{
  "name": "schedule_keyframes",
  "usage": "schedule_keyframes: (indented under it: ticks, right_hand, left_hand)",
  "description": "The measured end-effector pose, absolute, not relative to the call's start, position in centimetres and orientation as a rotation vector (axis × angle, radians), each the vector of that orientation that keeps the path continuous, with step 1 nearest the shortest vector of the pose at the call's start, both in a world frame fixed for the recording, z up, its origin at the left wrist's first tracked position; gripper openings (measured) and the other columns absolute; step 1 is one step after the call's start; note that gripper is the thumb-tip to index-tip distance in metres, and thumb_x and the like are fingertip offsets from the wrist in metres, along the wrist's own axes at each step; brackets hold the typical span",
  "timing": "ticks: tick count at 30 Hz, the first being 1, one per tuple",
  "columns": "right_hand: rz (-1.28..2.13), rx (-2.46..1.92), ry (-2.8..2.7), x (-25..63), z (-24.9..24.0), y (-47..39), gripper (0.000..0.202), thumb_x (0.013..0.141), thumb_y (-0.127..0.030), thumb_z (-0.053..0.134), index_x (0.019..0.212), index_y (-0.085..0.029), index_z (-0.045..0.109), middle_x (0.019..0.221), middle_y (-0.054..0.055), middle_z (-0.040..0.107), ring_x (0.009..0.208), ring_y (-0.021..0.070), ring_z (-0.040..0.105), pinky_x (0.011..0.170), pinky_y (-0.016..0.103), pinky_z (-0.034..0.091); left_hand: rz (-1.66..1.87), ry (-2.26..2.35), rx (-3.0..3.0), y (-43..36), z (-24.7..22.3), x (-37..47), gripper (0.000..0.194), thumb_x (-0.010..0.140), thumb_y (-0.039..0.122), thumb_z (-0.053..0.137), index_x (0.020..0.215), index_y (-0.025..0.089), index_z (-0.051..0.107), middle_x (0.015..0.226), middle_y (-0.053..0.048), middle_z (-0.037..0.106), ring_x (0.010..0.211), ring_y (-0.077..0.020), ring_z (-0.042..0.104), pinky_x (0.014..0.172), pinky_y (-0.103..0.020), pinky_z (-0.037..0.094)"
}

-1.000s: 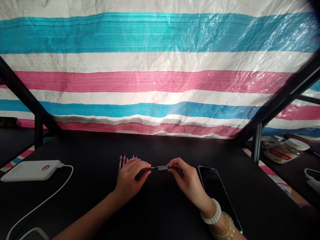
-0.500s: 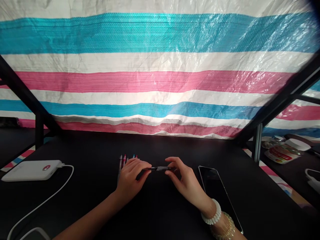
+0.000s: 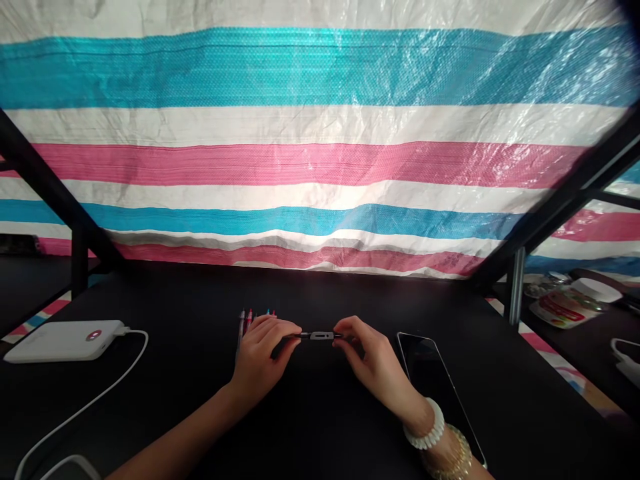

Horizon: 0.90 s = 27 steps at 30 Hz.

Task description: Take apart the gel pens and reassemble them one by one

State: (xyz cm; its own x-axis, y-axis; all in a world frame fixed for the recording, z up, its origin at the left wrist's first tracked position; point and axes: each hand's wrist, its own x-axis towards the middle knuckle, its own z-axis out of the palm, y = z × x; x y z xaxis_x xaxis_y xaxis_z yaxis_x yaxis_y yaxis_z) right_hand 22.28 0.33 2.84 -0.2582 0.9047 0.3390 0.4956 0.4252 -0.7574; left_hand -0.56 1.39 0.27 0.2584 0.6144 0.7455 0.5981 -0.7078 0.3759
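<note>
A slim dark pen (image 3: 321, 336) with a grey middle section lies level between my two hands, just above the black table (image 3: 310, 427). A dark slot shows on its grey part. My left hand (image 3: 263, 350) pinches the left end between thumb and fingers. At the right end, the thumb and fingertips of my right hand (image 3: 367, 357) close on the tip. Several pens (image 3: 242, 323) with pink, red and blue ends lie beside my left hand, partly hidden behind it. A smartphone (image 3: 435, 387) with a dark screen rests by my right wrist.
On the left lies a white power bank (image 3: 63, 341) with a white cable (image 3: 107, 393) plugged in. Black metal bars (image 3: 515, 287) flank the table. A striped tarp (image 3: 320, 160) hangs behind. At the right, a white-lidded jar (image 3: 570, 307) stands on another dark surface.
The pen has turned about its length, so the slot on its grey part now shows. My right hand's fingertips have shifted slightly right. My left hand is almost unmoved.
</note>
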Motion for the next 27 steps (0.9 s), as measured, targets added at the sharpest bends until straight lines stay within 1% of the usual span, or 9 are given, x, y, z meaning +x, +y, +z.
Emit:
schedule_keyframes:
  ticks: [1, 4, 5, 8, 9, 11, 13, 19, 27]
  right_hand:
    - [0.647, -1.178, -1.933, 22.26, 2.91, 0.31, 0.005, 0.094, -0.026, 0.057, 0.095, -0.025, 0.062, 0.086, 0.003, 0.066, 0.075, 0.0204, 0.062, 0.067, 0.031, 0.046]
    - [0.594, -1.189, -2.029, 22.28, 3.1, 0.24, 0.024, 0.099, -0.028, 0.048, 0.079, -0.023, 0.061, 0.075, 0.004, 0.062, 0.069, 0.0196, 0.058, 0.065, 0.031, 0.044]
    - [0.584, -1.196, -2.042, 22.29, 3.11, 0.24, 0.024, 0.099, -0.03, 0.048, 0.081, -0.023, 0.061, 0.075, 0.004, 0.062, 0.07, 0.0197, 0.058, 0.065, 0.031, 0.044]
    - [0.569, -1.2, -2.022, 22.35, 3.01, 0.27, 0.007, 0.095, -0.029, 0.057, 0.099, -0.024, 0.062, 0.086, 0.004, 0.065, 0.076, 0.0203, 0.061, 0.068, 0.031, 0.045]
    - [0.561, -1.197, -2.024, 22.36, 2.97, 0.28, 0.008, 0.094, -0.027, 0.059, 0.102, -0.025, 0.06, 0.089, 0.004, 0.066, 0.077, 0.0203, 0.061, 0.068, 0.031, 0.045]
    - [0.528, -1.192, -2.063, 22.38, 2.96, 0.27, 0.004, 0.095, -0.024, 0.055, 0.097, -0.024, 0.059, 0.087, 0.004, 0.064, 0.077, 0.0202, 0.06, 0.068, 0.031, 0.044]
    - [0.483, -1.199, -2.125, 22.38, 3.06, 0.24, 0.01, 0.097, -0.023, 0.05, 0.091, -0.024, 0.058, 0.082, 0.004, 0.062, 0.075, 0.0205, 0.058, 0.066, 0.031, 0.043]
    - [0.355, -1.219, -2.24, 22.23, 3.19, 0.26, 0.018, 0.1, -0.023, 0.043, 0.088, -0.022, 0.056, 0.078, 0.005, 0.06, 0.074, 0.0206, 0.055, 0.064, 0.031, 0.04]
    - [0.218, -1.146, -2.235, 22.16, 2.34, 0.3, 0.022, 0.102, -0.02, 0.041, 0.088, -0.019, 0.057, 0.077, 0.004, 0.06, 0.073, 0.019, 0.052, 0.064, 0.03, 0.04]
  left_hand:
    - [1.485, 1.189, 2.479, 1.4, 0.29, -0.57, 0.017, 0.087, 0.01, 0.062, 0.097, 0.024, 0.063, 0.087, 0.0, 0.075, 0.081, -0.0176, 0.069, 0.089, -0.038, 0.049]
    - [1.475, 1.175, 2.487, 1.37, 0.34, -0.58, 0.019, 0.086, 0.009, 0.063, 0.097, 0.024, 0.063, 0.087, 0.0, 0.075, 0.082, -0.017, 0.069, 0.09, -0.038, 0.048]
    - [1.471, 1.175, 2.49, 1.36, 0.35, -0.57, 0.019, 0.086, 0.009, 0.062, 0.097, 0.024, 0.063, 0.088, 0.0, 0.075, 0.082, -0.0171, 0.069, 0.09, -0.038, 0.048]
    - [1.476, 1.176, 2.487, 1.37, 0.32, -0.57, 0.018, 0.086, 0.009, 0.062, 0.097, 0.024, 0.063, 0.088, 0.0, 0.075, 0.081, -0.0177, 0.069, 0.09, -0.038, 0.047]
    - [1.479, 1.176, 2.483, 1.38, 0.3, -0.57, 0.018, 0.086, 0.009, 0.061, 0.097, 0.024, 0.063, 0.088, 0.0, 0.075, 0.081, -0.0178, 0.069, 0.089, -0.038, 0.047]
    - [1.479, 1.175, 2.481, 1.41, 0.24, -0.6, 0.019, 0.086, 0.009, 0.061, 0.097, 0.024, 0.063, 0.088, 0.0, 0.075, 0.082, -0.0179, 0.069, 0.09, -0.038, 0.047]
    - [1.47, 1.181, 2.486, 1.44, 0.17, -0.64, 0.019, 0.087, 0.009, 0.061, 0.098, 0.024, 0.063, 0.089, 0.0, 0.075, 0.082, -0.0176, 0.069, 0.091, -0.038, 0.047]
    - [1.435, 1.146, 2.48, 1.48, 0.13, -0.64, 0.017, 0.087, 0.01, 0.064, 0.097, 0.023, 0.063, 0.086, 0.002, 0.075, 0.076, -0.015, 0.068, 0.092, -0.038, 0.046]
    - [1.389, 1.1, 2.458, 1.33, 0.09, -0.31, 0.02, 0.087, 0.007, 0.062, 0.099, 0.023, 0.064, 0.089, 0.001, 0.072, 0.082, -0.0156, 0.066, 0.092, -0.037, 0.045]
